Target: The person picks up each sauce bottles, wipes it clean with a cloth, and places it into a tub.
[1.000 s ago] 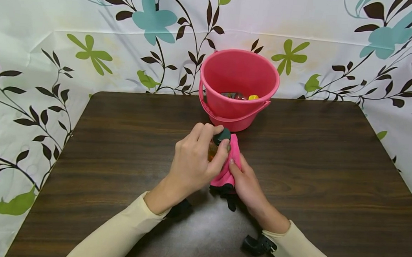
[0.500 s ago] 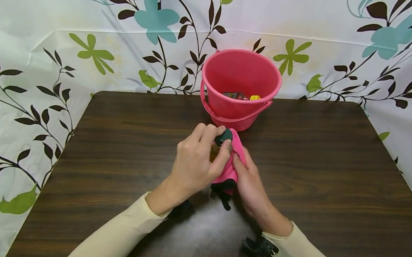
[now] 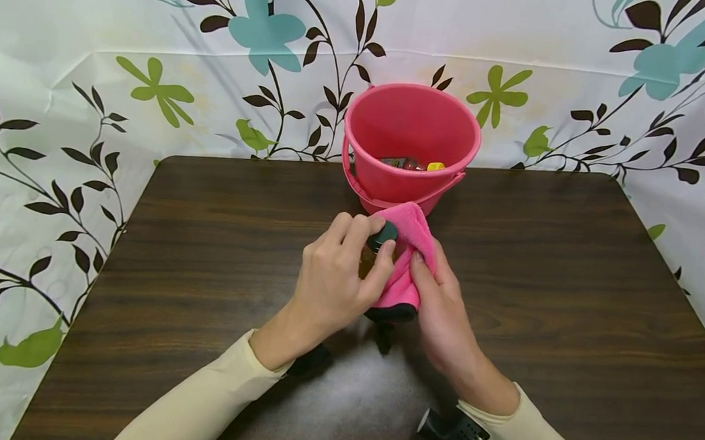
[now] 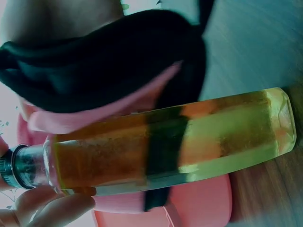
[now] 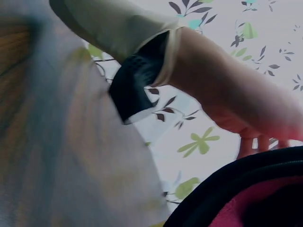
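My left hand grips a clear bottle by its neck, with fingertips at the dark green cap. Yellowish liquid shows inside the bottle, and its base points away from the hand in the left wrist view. From the head, most of the bottle is hidden behind the left hand. My right hand holds a pink cloth with a black edge against the bottle's right side, thumb on top. The cloth wraps behind the bottle, its black edge and dark strap hanging near it.
A pink bucket stands at the back of the dark wooden table, just beyond the hands. In it lie several small things, one of them a yellow item. Behind the table hangs a patterned curtain.
My right hand has slid the pink cloth up and to the right along the bottle, and more of the cloth now shows beside the cap. The left hand stays nearly in place.
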Tool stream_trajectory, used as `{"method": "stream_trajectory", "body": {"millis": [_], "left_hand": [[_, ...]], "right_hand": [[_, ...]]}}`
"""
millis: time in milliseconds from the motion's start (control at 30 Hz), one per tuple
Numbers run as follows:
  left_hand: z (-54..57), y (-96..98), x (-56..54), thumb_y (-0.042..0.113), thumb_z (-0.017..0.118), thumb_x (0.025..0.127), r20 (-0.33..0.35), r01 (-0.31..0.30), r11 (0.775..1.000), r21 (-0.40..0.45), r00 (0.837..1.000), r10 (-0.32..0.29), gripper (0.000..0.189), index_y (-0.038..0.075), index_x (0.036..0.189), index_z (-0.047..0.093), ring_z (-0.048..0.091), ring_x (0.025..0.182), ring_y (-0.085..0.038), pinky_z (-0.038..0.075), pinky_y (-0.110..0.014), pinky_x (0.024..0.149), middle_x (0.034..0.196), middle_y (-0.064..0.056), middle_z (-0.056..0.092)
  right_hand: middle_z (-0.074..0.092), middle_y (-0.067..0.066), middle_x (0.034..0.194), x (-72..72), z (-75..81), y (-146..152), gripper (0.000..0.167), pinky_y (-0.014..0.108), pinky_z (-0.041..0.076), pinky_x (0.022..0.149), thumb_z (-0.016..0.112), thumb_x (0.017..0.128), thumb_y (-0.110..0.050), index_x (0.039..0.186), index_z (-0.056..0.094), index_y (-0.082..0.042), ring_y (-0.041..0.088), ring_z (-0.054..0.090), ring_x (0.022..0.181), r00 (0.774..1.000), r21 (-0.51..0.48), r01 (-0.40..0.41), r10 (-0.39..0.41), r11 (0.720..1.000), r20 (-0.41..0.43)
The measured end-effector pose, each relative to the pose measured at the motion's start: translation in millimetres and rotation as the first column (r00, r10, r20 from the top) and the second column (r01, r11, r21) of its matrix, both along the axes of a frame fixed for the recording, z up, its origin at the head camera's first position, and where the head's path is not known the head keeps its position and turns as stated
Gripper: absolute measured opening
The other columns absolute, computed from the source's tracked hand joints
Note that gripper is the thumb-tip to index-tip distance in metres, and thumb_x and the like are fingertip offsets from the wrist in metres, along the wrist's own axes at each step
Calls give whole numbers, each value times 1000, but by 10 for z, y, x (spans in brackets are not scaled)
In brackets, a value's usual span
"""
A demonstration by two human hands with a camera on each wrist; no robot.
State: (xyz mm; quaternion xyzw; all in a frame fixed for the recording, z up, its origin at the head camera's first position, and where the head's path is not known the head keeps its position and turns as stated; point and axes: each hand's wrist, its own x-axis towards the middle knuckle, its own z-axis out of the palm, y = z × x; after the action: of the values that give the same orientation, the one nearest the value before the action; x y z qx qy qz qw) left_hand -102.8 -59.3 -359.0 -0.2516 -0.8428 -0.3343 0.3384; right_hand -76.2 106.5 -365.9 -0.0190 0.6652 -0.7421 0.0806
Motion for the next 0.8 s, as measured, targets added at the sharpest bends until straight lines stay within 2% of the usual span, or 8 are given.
{"method": "stream_trajectory", "body": {"millis": [133,367,600,800], "left_hand": [[-4,0,-4,21,70,93,-3,-5,1000,-4,1000,5,26,3,110,64,56,65,-17,59,-32,58,90,-12,61],[13,13,3,21,70,93,-3,-13,1000,-10,1000,13,25,3,110,64,56,64,-17,56,-32,55,88,-11,60],[7,8,-7,23,69,94,17,-20,1000,-8,1000,20,24,4,109,64,52,63,-16,50,-29,51,84,-10,58],[33,12,8,25,70,95,28,-29,999,-15,999,30,24,6,109,65,55,63,-16,51,-29,51,85,-9,58]], "right_hand": [[50,0,141,40,127,40,41,22,55,100,41,114,-23,155,39,-22,24,51,132,998,-17,36,-37,999,-60],[50,4,136,96,253,127,38,21,56,95,40,113,-22,151,40,-18,24,53,127,990,-35,76,-80,997,-117],[51,5,127,115,204,170,34,22,57,87,39,114,-26,147,43,-20,21,59,113,992,-45,84,-88,995,-86],[52,5,124,114,151,195,32,22,57,82,39,114,-27,145,44,-20,16,61,102,992,-37,85,-88,996,-87]]}}
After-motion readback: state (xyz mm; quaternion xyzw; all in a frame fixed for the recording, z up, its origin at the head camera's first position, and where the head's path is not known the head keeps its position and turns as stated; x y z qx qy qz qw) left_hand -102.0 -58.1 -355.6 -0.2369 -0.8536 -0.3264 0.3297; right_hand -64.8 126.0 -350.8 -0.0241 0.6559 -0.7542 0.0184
